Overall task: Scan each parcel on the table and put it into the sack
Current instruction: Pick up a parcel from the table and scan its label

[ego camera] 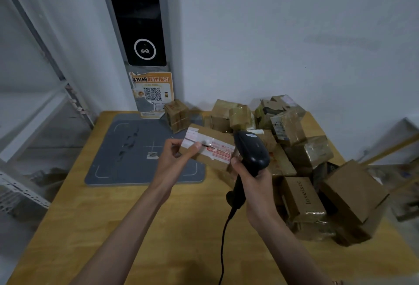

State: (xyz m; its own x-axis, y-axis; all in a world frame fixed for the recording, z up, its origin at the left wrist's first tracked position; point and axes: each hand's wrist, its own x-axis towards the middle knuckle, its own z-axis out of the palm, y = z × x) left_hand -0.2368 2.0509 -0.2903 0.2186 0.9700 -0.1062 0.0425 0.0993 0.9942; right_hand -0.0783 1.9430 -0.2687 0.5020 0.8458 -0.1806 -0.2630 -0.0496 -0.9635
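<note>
My left hand (pixel 175 157) holds up a flat cardboard parcel (pixel 210 146) by its left end, thumb on the white and red label. My right hand (pixel 247 178) grips a black handheld scanner (pixel 251 151), whose head sits right at the parcel's right end; its cable hangs down toward me. Both are above the wooden table (pixel 113 228). A pile of several brown parcels (pixel 301 148) covers the table's right and back side. No sack is in view.
A grey mat (pixel 136 148) with white corner marks lies on the table's left half. Behind it stands a tall black kiosk screen (pixel 138 24) with an orange QR poster (pixel 154 89). White metal shelving (pixel 34 126) stands at the left.
</note>
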